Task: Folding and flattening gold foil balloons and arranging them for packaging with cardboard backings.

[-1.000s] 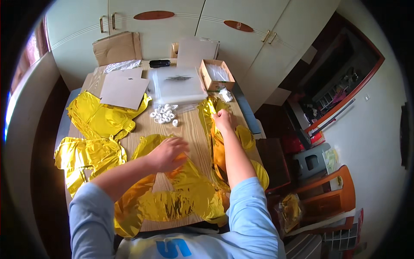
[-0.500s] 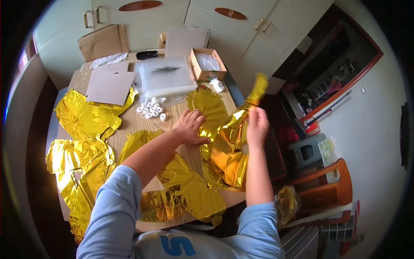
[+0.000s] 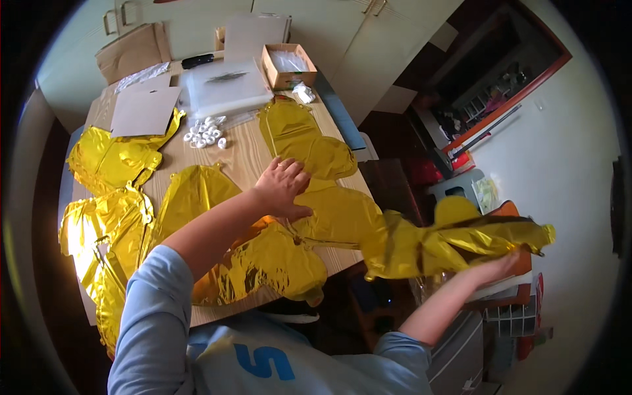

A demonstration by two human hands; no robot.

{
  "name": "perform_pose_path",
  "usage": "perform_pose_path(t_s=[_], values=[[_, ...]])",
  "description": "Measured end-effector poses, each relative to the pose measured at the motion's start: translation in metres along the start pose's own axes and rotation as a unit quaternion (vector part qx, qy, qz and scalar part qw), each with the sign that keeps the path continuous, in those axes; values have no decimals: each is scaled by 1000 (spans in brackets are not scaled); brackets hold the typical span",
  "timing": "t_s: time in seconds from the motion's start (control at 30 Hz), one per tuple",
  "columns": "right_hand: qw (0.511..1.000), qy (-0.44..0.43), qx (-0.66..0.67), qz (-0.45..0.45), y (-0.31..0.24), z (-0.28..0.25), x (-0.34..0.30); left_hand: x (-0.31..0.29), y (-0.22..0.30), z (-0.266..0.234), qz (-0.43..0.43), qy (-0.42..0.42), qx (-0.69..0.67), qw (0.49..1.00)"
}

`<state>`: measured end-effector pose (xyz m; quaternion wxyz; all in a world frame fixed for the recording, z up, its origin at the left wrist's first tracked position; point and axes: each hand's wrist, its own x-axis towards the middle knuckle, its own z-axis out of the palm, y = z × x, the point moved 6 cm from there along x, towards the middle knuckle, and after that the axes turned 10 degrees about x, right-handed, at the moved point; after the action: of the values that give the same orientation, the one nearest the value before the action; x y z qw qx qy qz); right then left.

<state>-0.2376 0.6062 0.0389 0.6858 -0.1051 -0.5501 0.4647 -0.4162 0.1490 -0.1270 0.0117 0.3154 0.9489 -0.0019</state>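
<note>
A flat, uninflated gold foil balloon (image 3: 342, 210) stretches from the right part of the table out past its right edge. My left hand (image 3: 282, 187) lies on its near-left side with the fingers apart, palm down. Far to the right, my right hand (image 3: 503, 263) is closed on the balloon's outer end, which hangs creased in the air above a chair. Under and beside my left forearm lie more gold foil pieces (image 3: 276, 263), partly covered by the arm. Two further gold foil balloons (image 3: 113, 158) (image 3: 102, 230) rest along the table's left side.
White ribbon rolls (image 3: 205, 133) sit mid-table, below a stack of clear plastic bags (image 3: 224, 89). A grey card (image 3: 145, 112) covers part of one balloon. At the back stands an open cardboard box (image 3: 288, 69) with clear plastic inside. An orange chair (image 3: 507, 209) is at the right.
My right hand has swung outward and down to the right, spreading the balloon from a bunched state. My left hand stays on the foil. The whole view has shifted slightly.
</note>
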Motion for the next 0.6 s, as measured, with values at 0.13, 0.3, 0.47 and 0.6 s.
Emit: perform_pose_path(t_s=[0.13,0.3,0.47,0.6], values=[[967,-51,-180,-174,-16,-11,65,-14,-8,22,-21,90,-44,995],[972,-194,5,-134,-19,56,89,-41,-7,18,-63,190,-98,975],[908,-413,30,-67,-115,209,-154,-132,-20,-22,-58,187,-43,980],[787,-568,216,107,-175,252,-361,-244,-62,-35,-149,121,-32,981]])
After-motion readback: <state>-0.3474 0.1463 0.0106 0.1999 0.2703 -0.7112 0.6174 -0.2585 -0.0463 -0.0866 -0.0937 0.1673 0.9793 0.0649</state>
